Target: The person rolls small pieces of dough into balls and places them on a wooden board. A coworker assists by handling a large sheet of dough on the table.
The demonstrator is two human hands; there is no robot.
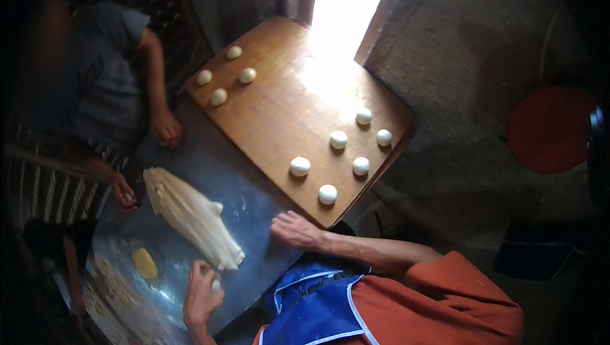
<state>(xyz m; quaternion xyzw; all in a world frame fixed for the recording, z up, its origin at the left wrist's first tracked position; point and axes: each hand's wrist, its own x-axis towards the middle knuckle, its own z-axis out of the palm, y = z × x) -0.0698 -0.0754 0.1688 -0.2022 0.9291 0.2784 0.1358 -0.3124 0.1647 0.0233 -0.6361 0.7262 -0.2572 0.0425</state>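
left hand (202, 291) closes its fingers round a small white dough piece (216, 285) at the long pale pleated dough strip (190, 215) on the grey metal tabletop (210, 167); right hand (295, 229) rests flat, open and empty, bracing beside the wooden board (286, 110).

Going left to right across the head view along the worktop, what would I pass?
Yellow lump → left hand → folded dough sheet → right hand → six dough balls on the wooden board → red round thing on the floor.
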